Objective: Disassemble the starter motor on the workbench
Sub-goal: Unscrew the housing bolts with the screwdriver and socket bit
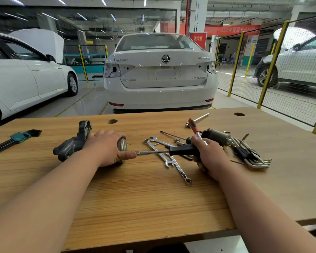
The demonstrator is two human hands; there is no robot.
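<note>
So the dark grey cast-metal starter motor point(71, 145) is lying on its side on the light wood-grain tabletop point(135, 198), left of centre, nose housing pointing away to the left. The left hand point(106, 148) is wrapped over the round silver end of it, fingers curled on top and the thumb stretched out along the bottom. The right hand point(208, 156) is closed round the black-handled socket driver point(181, 149), and the driver's chrome shaft runs straight over to the motor's end cap, right by that thumb. A red-handled chrome tool point(192, 125) pokes up behind the right knuckles, can't tell if it's actually being held. Just behind that hand sits a grey metal cylinder part point(217, 136). Two chrome combination wrenches point(171, 161) are crossed under the driver, a loose bunch of hex keys point(252, 157) is off to the right, and a green-holder hex key set point(15, 139) is at the far left
</note>
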